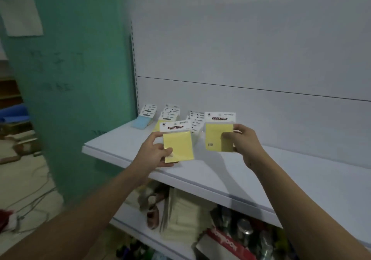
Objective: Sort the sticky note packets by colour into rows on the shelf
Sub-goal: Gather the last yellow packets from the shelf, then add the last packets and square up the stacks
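Each of my hands holds a yellow sticky note packet above the white shelf (281,179). My left hand (154,151) grips one yellow packet (178,145) by its lower left corner. My right hand (244,139) pinches a second yellow packet (217,135) on its right side, thumb across the front. Behind them, at the shelf's back left, lie three rows of packets: a blue row (143,119), a yellow row (167,115) and a pale, whitish row (194,121) partly hidden by the held packets.
A teal wall (70,79) stands left of the shelf's slotted upright (134,69). The lower shelf (190,219) holds stacked cream goods, cans and a red box. Cables and clutter lie on the floor at left. The shelf surface stretches away to the right.
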Motion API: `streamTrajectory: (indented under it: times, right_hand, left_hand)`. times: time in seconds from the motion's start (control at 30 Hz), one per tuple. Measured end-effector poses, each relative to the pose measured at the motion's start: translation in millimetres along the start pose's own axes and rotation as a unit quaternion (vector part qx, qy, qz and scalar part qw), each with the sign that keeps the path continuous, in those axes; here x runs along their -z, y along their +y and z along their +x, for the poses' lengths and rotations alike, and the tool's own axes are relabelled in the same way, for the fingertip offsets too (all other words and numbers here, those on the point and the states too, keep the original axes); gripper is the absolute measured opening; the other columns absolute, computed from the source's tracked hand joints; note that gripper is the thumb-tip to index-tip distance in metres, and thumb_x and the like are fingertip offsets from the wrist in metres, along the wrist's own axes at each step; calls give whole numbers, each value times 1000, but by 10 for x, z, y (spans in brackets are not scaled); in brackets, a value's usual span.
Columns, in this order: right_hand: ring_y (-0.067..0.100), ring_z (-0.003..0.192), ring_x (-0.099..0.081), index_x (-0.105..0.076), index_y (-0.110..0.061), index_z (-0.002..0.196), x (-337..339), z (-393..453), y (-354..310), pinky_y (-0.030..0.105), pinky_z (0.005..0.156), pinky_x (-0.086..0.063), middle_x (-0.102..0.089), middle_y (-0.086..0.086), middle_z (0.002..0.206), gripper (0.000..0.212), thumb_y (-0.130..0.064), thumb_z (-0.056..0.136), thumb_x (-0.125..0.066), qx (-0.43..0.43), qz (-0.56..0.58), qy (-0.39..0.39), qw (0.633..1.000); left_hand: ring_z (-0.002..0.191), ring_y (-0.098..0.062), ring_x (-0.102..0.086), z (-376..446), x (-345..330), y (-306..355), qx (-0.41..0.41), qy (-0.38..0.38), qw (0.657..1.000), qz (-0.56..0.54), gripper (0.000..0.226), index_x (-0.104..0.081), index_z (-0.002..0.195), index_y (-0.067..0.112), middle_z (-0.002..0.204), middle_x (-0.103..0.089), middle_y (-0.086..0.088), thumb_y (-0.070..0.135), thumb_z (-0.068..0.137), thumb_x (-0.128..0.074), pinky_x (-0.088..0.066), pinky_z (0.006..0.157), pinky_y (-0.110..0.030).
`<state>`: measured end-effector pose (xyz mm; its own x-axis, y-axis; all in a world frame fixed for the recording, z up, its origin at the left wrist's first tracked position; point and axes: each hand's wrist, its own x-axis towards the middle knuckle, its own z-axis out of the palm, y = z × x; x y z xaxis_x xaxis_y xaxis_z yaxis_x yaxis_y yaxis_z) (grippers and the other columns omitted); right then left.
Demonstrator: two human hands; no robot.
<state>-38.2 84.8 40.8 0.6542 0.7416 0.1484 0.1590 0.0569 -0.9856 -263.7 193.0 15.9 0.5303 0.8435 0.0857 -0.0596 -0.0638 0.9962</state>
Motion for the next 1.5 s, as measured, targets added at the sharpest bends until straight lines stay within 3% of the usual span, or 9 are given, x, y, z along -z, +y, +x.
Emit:
streamTrajectory:
  times: [0.2,0.33,0.5,0.67,0.87,1.07,1.23,1.4,1.5]
  right_hand:
    - [29,91,-69,-63,3,104,-1045,-21,27,42,79,-58,-71,15,101,18,-3,88,-66,-38,36,-32,998]
    - [27,86,-69,-63,0,101,-1474,39,206,34,68,-56,-69,14,97,14,1,87,-66,-74,78,-22,994]
    - [23,80,-66,-61,-2,91,-1921,459,358,39,71,-57,-66,9,92,12,8,89,-55,-89,43,-18,995]
    - [31,83,-66,-62,4,102,-2410,1178,619,40,69,-58,-66,18,99,18,10,86,-58,-105,17,-2,994]
    - [32,88,-68,-65,-5,90,-2676,1796,916,46,80,-58,-69,15,93,13,-3,79,-72,-92,-96,47,990]
    - [33,96,-63,-60,-3,101,-2693,2048,757,31,72,-44,-66,17,102,25,-19,84,-69,-32,-388,51,920]
    - [34,103,-62,-56,-6,109,-2676,2109,505,33,71,-41,-63,13,110,19,-11,91,-54,7,-594,8,804]
    - [32,72,-48,-51,-9,97,-2795,2174,199,29,53,-28,-48,4,72,14,-2,89,-42,104,-574,121,804]
    - [34,71,-53,-53,-11,94,-3037,2195,97,32,56,-35,-61,7,77,13,-10,90,-41,157,-517,133,831]
  left_hand:
    - [93,-39,-66,111,1088,-242,34,32,998,-52,49,-43,121,15,103,-64,-23,-13,85,-59,-61,59,-38]
    - [90,-38,-66,330,1501,-386,44,43,997,-53,53,-41,124,17,104,-61,-22,-15,84,-59,-61,66,-46]
    - [95,-41,-64,916,1739,-450,62,42,994,-73,50,-43,123,15,106,-61,-25,-14,85,-59,-61,66,-44]
    - [82,-24,-69,1680,1883,-483,17,64,998,-18,39,-48,114,18,98,-70,-11,-4,86,-65,-58,57,-28]
    - [75,-27,-67,2299,1889,-731,37,-31,998,35,47,-47,118,11,92,-69,-20,-9,81,-68,-60,65,-41]
    - [78,-23,-68,2712,1734,-742,35,-58,996,66,35,-58,108,1,92,-69,-14,-11,78,-70,-61,65,-29]
    - [78,-25,-68,2935,1533,-791,7,-78,990,118,33,-66,103,6,86,-67,-11,-9,74,-74,-58,82,-46]
    - [75,-18,-65,3146,1461,-890,-22,-57,978,201,29,-67,94,11,81,-68,-6,7,70,-82,-51,72,-27]
    - [87,-19,-58,3273,1467,-912,-4,-72,972,225,57,-55,112,13,97,-59,-3,18,65,-88,-49,74,-30]
